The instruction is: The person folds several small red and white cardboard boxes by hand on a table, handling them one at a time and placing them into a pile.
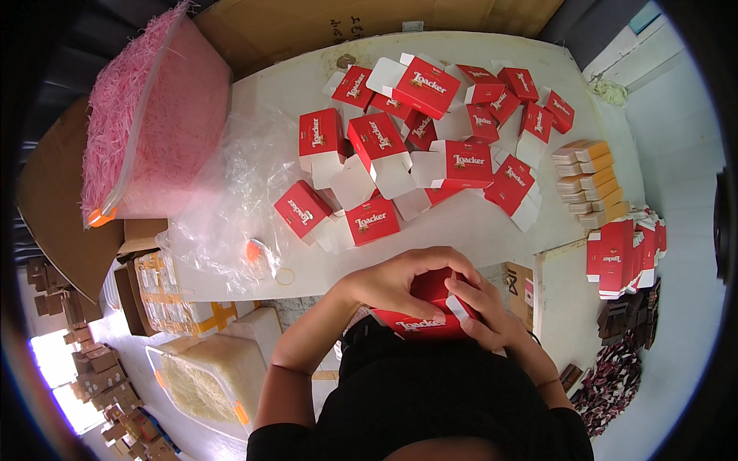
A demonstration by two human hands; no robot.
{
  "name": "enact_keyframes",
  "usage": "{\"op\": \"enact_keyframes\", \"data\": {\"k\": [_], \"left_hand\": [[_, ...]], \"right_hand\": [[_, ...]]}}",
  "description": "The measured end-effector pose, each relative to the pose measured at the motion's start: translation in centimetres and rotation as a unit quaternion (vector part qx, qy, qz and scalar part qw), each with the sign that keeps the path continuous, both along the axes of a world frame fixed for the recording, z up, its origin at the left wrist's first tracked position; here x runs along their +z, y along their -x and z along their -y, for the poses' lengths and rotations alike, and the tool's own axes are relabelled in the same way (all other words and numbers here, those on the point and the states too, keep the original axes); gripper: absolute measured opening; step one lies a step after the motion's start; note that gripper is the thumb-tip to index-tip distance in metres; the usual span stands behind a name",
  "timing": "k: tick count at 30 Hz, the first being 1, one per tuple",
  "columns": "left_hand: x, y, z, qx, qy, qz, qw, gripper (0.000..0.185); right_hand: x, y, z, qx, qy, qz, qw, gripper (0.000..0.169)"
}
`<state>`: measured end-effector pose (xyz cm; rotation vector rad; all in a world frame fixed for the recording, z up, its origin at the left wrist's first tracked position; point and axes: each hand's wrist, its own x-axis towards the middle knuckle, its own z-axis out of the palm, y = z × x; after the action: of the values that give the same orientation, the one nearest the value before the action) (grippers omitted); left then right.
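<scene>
Close to my body, both hands hold a red Loacker cardboard box (425, 325). My left hand (398, 285) wraps over it, with the thumb along the front and the fingers reaching across the far side. On the right end, my right hand (484, 311) has its fingers at a small white end flap (458, 306). Whether anything is inside the box cannot be seen. Beyond my hands, several red Loacker boxes with white flaps standing out lie in a loose heap on the white table; one is a large box (426, 86), another a nearer box (373, 220).
A clear bin of pink shredded paper (173, 115) stands at the left, beside crumpled clear plastic film (236, 190). To the right are stacked yellow-and-white folded cartons (594, 183), flattened red boxes (614, 257) and a pile of small wrapped pieces (608, 383). A tub of cream shreds (196, 386) sits lower left.
</scene>
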<state>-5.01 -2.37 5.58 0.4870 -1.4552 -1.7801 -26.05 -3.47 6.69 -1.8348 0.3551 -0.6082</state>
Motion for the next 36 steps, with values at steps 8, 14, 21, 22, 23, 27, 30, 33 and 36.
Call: {"op": "enact_keyframes", "data": {"k": [8,14,21,22,23,27,30,33,36], "left_hand": [[0.1,-0.1,0.0,0.025,-0.010,0.037,0.999,0.063],[-0.1,0.0,0.0,0.027,-0.019,0.030,0.999,0.064],[-0.4,0.1,0.0,0.007,-0.064,0.011,0.998,0.063],[-0.5,0.1,0.0,0.008,-0.061,0.011,0.998,0.063],[-0.5,0.1,0.0,0.008,-0.057,0.011,0.998,0.063],[-0.4,0.2,0.1,0.008,-0.059,0.007,0.998,0.063],[-0.4,0.1,0.0,0.009,-0.071,0.001,0.997,0.064],[-0.4,0.1,0.0,0.012,-0.055,0.009,0.998,0.064],[-0.4,0.1,0.1,0.009,-0.058,0.009,0.998,0.063]], "right_hand": [[1.1,0.1,0.7,-0.040,-0.040,-0.024,0.998,0.048],[1.1,-0.1,0.6,-0.052,0.032,-0.034,0.998,0.047],[1.4,-0.1,0.6,-0.038,0.026,-0.059,0.997,0.046],[1.4,-0.1,0.5,-0.040,0.028,-0.063,0.997,0.046],[1.4,-0.2,0.5,-0.042,0.029,-0.067,0.996,0.046],[1.4,-0.3,0.5,-0.057,0.038,-0.044,0.997,0.046],[1.6,-0.3,0.6,-0.052,0.038,-0.052,0.997,0.046],[1.6,-0.2,0.6,-0.052,0.042,-0.052,0.996,0.045],[1.7,-0.3,0.5,-0.058,0.045,-0.053,0.996,0.045]]}}
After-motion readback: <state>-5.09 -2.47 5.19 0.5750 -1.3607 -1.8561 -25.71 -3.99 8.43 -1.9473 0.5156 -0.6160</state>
